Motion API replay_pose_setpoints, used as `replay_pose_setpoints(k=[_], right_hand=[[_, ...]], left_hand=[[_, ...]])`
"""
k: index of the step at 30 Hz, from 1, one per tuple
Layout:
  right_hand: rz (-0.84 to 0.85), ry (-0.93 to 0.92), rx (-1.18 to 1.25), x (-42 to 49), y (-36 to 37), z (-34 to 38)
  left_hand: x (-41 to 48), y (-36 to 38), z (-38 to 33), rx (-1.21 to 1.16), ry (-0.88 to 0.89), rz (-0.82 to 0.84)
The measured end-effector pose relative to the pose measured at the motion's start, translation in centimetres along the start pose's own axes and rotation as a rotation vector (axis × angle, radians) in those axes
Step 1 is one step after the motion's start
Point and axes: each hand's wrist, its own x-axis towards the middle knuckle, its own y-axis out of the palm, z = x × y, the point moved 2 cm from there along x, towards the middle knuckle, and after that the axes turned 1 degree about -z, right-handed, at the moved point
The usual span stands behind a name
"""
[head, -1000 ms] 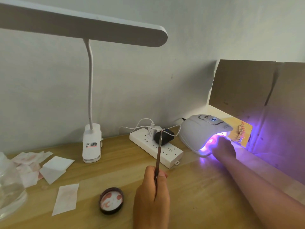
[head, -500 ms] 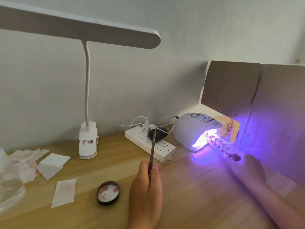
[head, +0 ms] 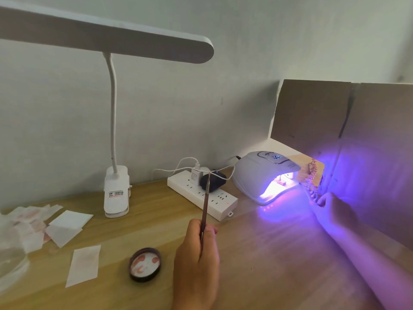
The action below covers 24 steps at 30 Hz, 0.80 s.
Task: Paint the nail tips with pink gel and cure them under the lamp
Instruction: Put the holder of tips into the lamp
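You are holding your left hand point(head: 196, 265) low in the middle of the view, knuckles toward you, with the fingers curled around a thin brush point(head: 205, 204). The brush is standing nearly upright, its tip pointing up in front of the power strip point(head: 220, 205). Just left of that hand, a dark round lid point(head: 145, 264) smeared with pink gel is lying on the table point(head: 268, 265).

Your right arm is reaching forward along the right side of the table, bathed in purple light. Your right hand point(head: 335, 212) is blurred, but its fingers are closing on the near end of the strip of nail tips point(head: 312, 186). The strip is running from your fingers back toward the right side of the curing lamp point(head: 257, 175), outside its glowing opening and close to the cardboard point(head: 312, 113) standing behind.

A clip-on desk lamp point(head: 116, 193) and some paper wipes point(head: 69, 222) are sitting at the left.
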Motion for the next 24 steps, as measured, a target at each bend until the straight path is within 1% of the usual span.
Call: replay_pose_setpoints(k=[3,5,10,12,13,14,15,16,17,21,22,23,24], right_hand=[[0.021,-0.08,-0.044,0.2,0.6,-0.1],[0.066,-0.125,-0.075,0.7,1.1,0.2],[0.312,-0.064,-0.253,2.6,1.8,1.5],[0.348,-0.049,-0.178,2.4,0.9,2.2],[0.337,-0.064,-0.091,1.6,0.4,2.5],[0.29,-0.095,0.018,0.4,-0.1,2.8],[0.212,-0.153,0.12,-1.3,-0.6,3.1],[0.128,-0.254,0.183,-3.5,-1.2,4.0],[0.057,-0.398,0.187,-5.9,-1.9,5.1],[-0.187,-1.131,0.035,-15.2,-4.8,12.5],[-0.252,-1.259,0.042,-16.6,-5.6,13.9],[-0.269,-1.327,0.096,-17.9,-6.3,15.6],[-0.226,-1.334,0.177,-18.7,-7.0,16.8]], left_hand=[[0.0,0.2,-0.1,0.006,-0.005,-0.01],[0.0,0.4,-0.1,0.012,-0.007,-0.015],[0.3,0.6,0.0,0.041,-0.006,0.016],[0.3,0.6,0.1,0.054,0.01,0.016],[0.3,0.5,0.2,0.056,0.019,0.011],[0.2,0.5,0.1,0.06,0.031,0.01],[0.1,0.5,0.0,0.068,0.041,0.01],[0.1,0.3,-0.1,0.08,0.05,0.006],[0.1,0.4,-0.3,0.093,0.059,0.007],[-1.2,0.3,-1.6,0.211,0.146,0.017],[-1.7,0.2,-2.2,0.255,0.189,0.035],[-2.2,-0.5,-2.9,0.295,0.231,0.047],[-2.5,-1.1,-3.8,0.324,0.268,0.054]])
